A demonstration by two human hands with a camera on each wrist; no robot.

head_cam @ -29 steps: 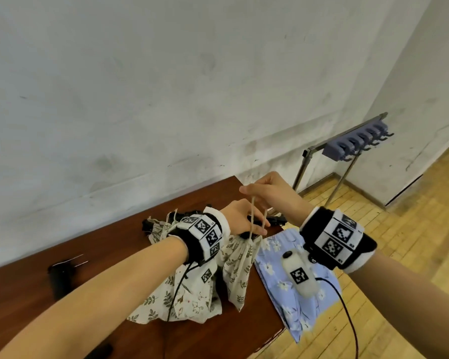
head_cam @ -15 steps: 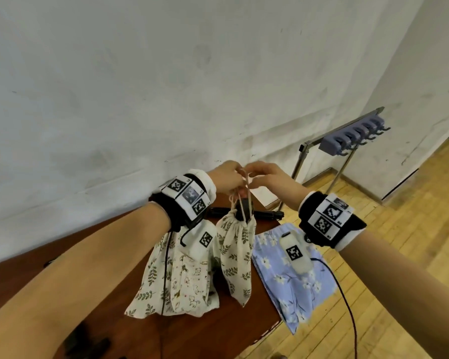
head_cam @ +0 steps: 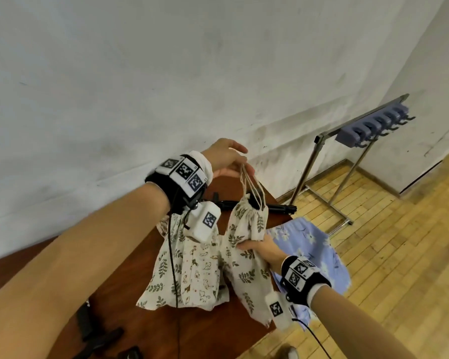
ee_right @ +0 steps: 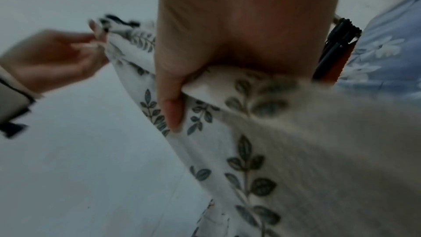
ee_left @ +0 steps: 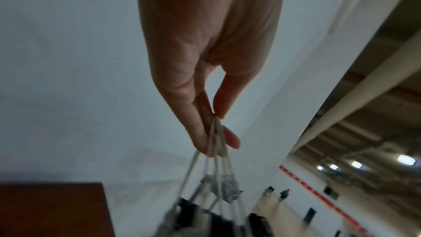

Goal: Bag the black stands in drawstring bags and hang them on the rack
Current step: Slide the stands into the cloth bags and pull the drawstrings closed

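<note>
A cream leaf-print drawstring bag (head_cam: 246, 224) hangs above the brown table (head_cam: 145, 332). My left hand (head_cam: 244, 168) pinches its drawstrings (ee_left: 214, 159) from above between thumb and fingers. The black top of a stand (head_cam: 255, 200) shows in the cinched mouth. My right hand (head_cam: 254, 246) grips the bag's body about halfway down, thumb (ee_right: 170, 107) pressed on the cloth (ee_right: 250, 159). The metal rack (head_cam: 373, 125) with its grey-blue hooks stands on the floor to the right, apart from both hands.
A cat-print bag (head_cam: 197, 268) lies on the table under the left wrist, and a blue floral bag (head_cam: 311, 244) drapes over the table's right edge. One black stand (head_cam: 278, 208) lies behind the hanging bag. More black stands (head_cam: 94, 332) lie at the near left.
The right hand let go of the strings and dropped to grip the bag's body. The left hand now holds the strings alone, with the bag lifted higher off the table.
</note>
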